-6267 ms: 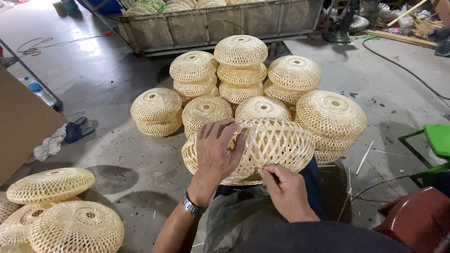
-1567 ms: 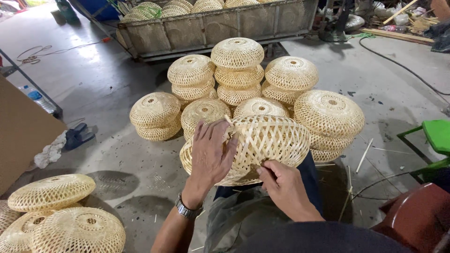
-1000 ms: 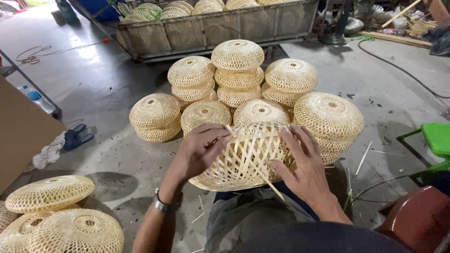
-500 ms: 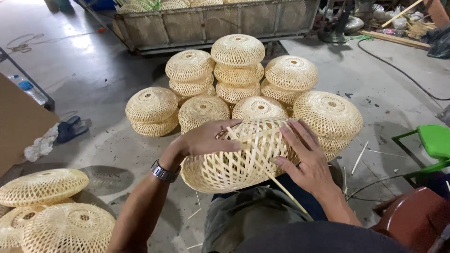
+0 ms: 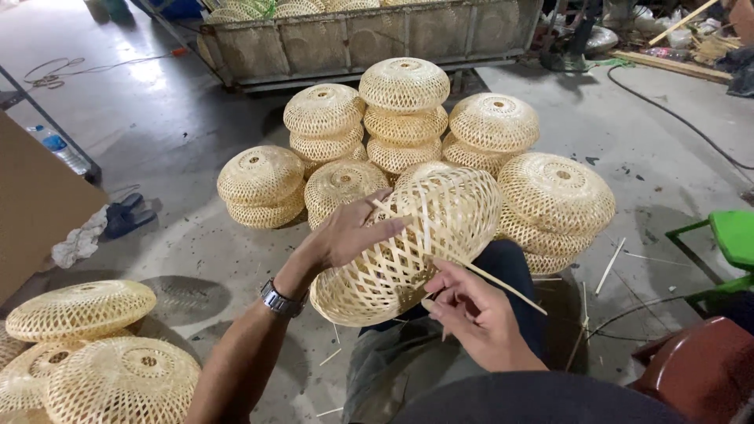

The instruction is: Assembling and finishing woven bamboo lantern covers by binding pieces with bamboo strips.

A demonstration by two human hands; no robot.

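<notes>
A round, open-weave bamboo basket shell (image 5: 428,235) rests tilted on my lap, rim toward the lower left. My left hand (image 5: 349,232) lies over its upper left side, fingers spread on the weave, a metal watch (image 5: 280,299) on the wrist. My right hand (image 5: 471,310) sits below its lower right edge and pinches a thin loose bamboo strip (image 5: 495,281) that sticks out to the right.
Stacks of finished woven shells (image 5: 404,110) stand on the concrete floor just ahead. More shells (image 5: 82,310) lie at the lower left. A metal cart (image 5: 353,39) holds others at the back. A green stool (image 5: 726,243) and a brown seat (image 5: 699,369) are to the right.
I have turned the shell so it tilts with the rim down-left. My right hand came off its right side and now pinches a loose strip below it.
</notes>
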